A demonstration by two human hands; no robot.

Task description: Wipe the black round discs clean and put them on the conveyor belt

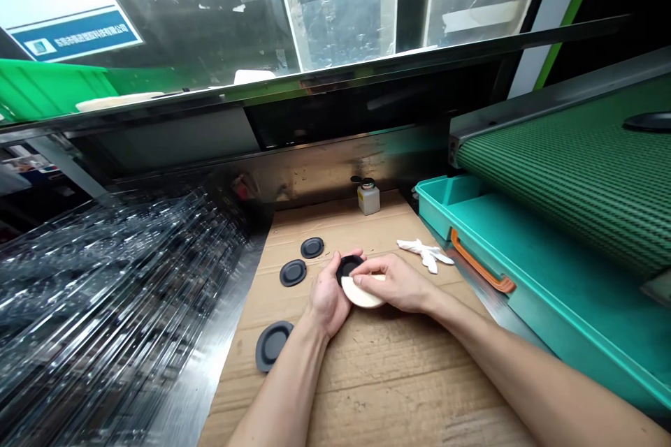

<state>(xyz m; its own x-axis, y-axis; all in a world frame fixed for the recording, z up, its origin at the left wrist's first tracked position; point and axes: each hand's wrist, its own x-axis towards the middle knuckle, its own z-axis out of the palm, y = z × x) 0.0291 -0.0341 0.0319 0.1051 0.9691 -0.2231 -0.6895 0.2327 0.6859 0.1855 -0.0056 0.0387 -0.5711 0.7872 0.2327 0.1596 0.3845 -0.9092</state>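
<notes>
Cradled in my left hand (pixel 329 297) is a small round black dish-shaped part (pixel 347 266), its hollow side facing me. My right hand (pixel 397 285) pinches a cream-white round pad (pixel 361 295) between thumb and fingers. The pad overlaps the lower edge of the black part; whether it presses on it I cannot tell. To the left, several similar dark parts lie on the cardboard sheet (pixel 398 384): a small one (pixel 312 247), another small one (pixel 293 272) and a larger one (pixel 273 346) partly behind my left forearm.
A small bottle (pixel 369 198) with a dark top stands at the back. White gloves or cloth (pixel 426 253) lie right of my hands. A teal case (pixel 545 321) with an orange handle sits below a green conveyor belt (pixel 576 160). Stacked clear plastic trays (pixel 120 307) fill the left.
</notes>
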